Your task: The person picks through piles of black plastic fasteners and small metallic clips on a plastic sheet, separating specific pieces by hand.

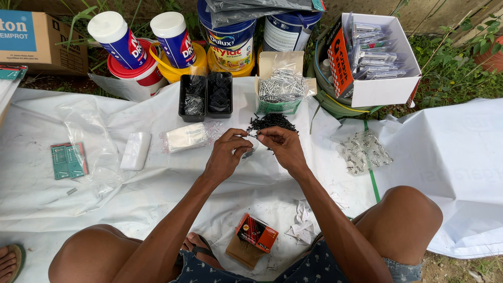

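- White sheeting point(157, 173) covers the ground where I work, both my hands meeting above its middle.
- My left hand point(226, 154) pinches a small clear bag point(250, 152), fingers closed on its edge.
- My right hand point(283, 147) is pinched shut on the same bag's top; I cannot tell whether it also holds a screw.
- Black screws point(271, 122) lie heaped just beyond my fingers, before an open box of silver nails point(281, 86).
- Two black trays point(206, 96) sit left of that box.
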